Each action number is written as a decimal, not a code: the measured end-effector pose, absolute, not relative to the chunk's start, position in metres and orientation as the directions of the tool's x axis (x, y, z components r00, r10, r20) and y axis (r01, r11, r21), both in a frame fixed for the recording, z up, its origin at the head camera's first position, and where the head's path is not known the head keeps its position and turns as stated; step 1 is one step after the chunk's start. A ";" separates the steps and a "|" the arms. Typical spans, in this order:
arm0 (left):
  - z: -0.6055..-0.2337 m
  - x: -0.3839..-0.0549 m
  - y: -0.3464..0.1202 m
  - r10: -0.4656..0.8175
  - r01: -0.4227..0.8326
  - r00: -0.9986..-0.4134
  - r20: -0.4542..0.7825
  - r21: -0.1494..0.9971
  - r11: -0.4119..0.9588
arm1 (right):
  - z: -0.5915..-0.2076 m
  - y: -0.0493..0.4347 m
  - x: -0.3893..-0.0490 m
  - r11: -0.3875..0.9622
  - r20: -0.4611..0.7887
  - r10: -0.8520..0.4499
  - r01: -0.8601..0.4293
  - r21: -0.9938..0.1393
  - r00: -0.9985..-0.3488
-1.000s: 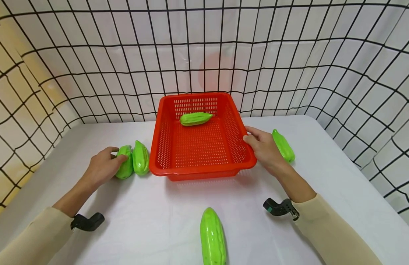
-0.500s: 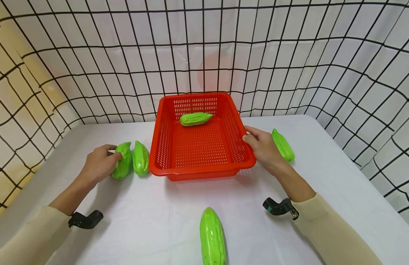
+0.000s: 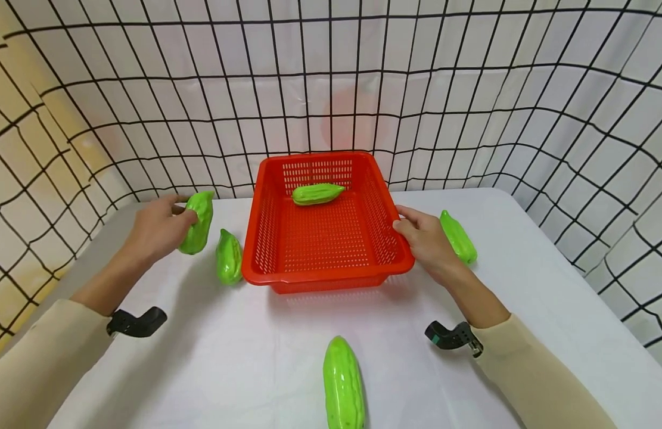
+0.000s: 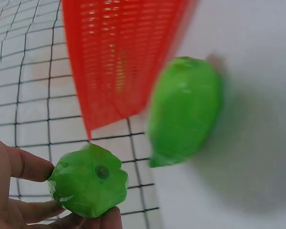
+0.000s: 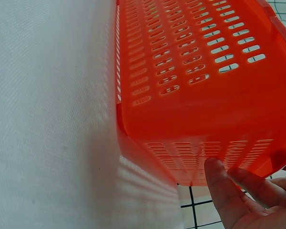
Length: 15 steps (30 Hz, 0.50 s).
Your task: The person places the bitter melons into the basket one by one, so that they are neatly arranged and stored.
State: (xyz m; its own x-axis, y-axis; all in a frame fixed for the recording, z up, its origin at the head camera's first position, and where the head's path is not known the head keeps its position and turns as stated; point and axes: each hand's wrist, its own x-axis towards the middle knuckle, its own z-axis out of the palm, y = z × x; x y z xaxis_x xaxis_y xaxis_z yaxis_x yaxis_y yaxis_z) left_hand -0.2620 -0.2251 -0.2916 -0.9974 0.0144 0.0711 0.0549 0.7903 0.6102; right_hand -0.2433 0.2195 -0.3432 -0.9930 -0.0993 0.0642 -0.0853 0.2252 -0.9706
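My left hand [image 3: 156,231] grips a glossy green bitter melon [image 3: 199,225] between thumb and fingers, raised off the table left of the red basket. In the left wrist view its stem end [image 4: 102,171] faces the camera. A second bitter melon [image 3: 228,259] lies on the table beside the basket's left wall. With the thumb over the rim and the fingers against the outside, my right hand [image 3: 428,239] holds the right side of the red plastic basket [image 3: 331,278]. Inside, near the back wall, lies one bitter melon [image 3: 317,193].
A longer bitter melon [image 3: 344,384] lies at the table's front middle. Another bitter melon [image 3: 459,237] lies behind my right wrist, to the right. Black wire mesh [image 3: 331,74] rises around the back and sides of the white table [image 3: 245,357].
My left hand has lifted its bitter melon from beside the second one, up and slightly left. The right hand and the basket have stayed in place.
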 end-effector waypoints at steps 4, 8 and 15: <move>-0.274 -0.269 -0.211 0.024 0.070 -0.996 0.086 0.588 0.806 | -0.344 0.219 -0.243 0.227 0.064 -0.098 -0.085 -0.970 -0.993; -0.254 -0.275 -0.194 0.037 0.098 -0.992 0.118 0.572 0.815 | -0.345 0.219 -0.244 0.217 0.065 -0.098 -0.085 -0.973 -0.993; -0.233 -0.290 -0.158 0.107 0.168 -0.983 0.149 0.496 0.852 | -0.344 0.219 -0.244 0.214 0.064 -0.099 -0.084 -0.973 -0.993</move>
